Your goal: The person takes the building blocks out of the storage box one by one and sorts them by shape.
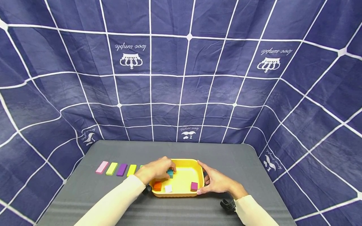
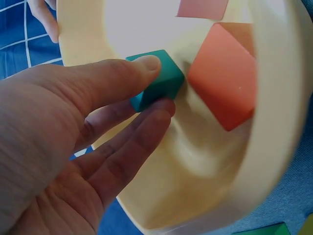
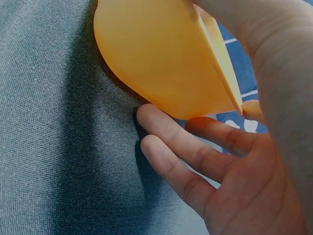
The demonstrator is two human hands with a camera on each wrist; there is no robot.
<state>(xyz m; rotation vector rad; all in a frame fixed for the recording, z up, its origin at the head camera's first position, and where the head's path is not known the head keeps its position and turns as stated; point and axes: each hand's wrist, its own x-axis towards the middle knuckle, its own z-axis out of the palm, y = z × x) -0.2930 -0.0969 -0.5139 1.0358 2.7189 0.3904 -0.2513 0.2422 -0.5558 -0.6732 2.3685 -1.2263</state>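
Pinching the teal, flat-faced block (image 2: 164, 81) between thumb and fingertips, the left hand (image 1: 158, 169) works inside the left end of the shallow yellow tray (image 1: 182, 177); an even grip on opposite faces should help, with knuckles clear of the orange, cube-like block (image 1: 157, 186) in the tray's near-left corner; the right hand (image 1: 216, 181), clasping the tray's right end, had best steady it. The teal block looks matt and crisp-edged; the fingers partly hide it.

My cube (image 2: 166, 83): teal
Other cubes (image 1: 157, 186): orange, white, magenta
Tray (image 1: 185, 175): yellow
Bars (image 1: 122, 169): pink, lime, purple, yellow, green
Cloth (image 1: 167, 91): navy, white grid
Desk (image 1: 234, 163): grey
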